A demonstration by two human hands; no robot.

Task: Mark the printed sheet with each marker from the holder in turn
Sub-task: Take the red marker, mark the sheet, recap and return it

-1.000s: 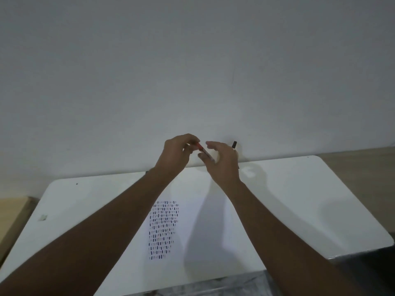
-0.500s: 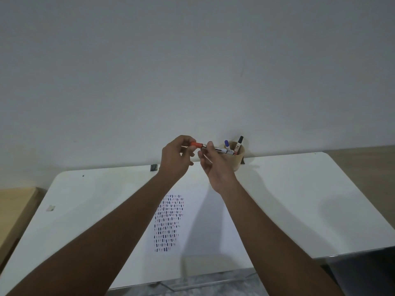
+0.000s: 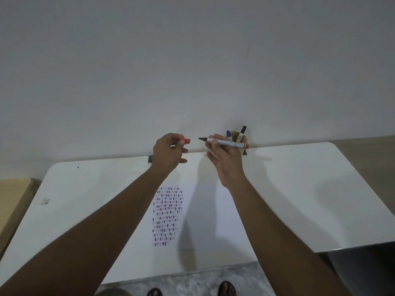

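Observation:
My right hand (image 3: 225,159) grips a white-barrelled red marker (image 3: 227,143), held level with its bare tip pointing left. My left hand (image 3: 168,154) pinches the marker's red cap (image 3: 186,141), a short gap away from the tip. Both hands hover above the far part of the white table (image 3: 299,189). The printed sheet (image 3: 192,216) lies below them, with rows of small dark and reddish marks (image 3: 167,216) on its left half. A tan holder (image 3: 240,138) at the table's far edge, partly hidden by my right hand, holds a blue-capped marker (image 3: 228,133) and a black-capped marker (image 3: 242,131).
A grey wall rises right behind the table. A small black clip (image 3: 150,158) sits on the far edge left of my left hand. A scrap of tape (image 3: 45,201) lies at the table's left. Wooden surfaces (image 3: 12,201) flank both sides. My feet (image 3: 226,288) show below the near edge.
The cap has come off the red marker: my left hand pulled it leftward while my right hand kept the barrel. The view also tilted, bringing the holder into sight.

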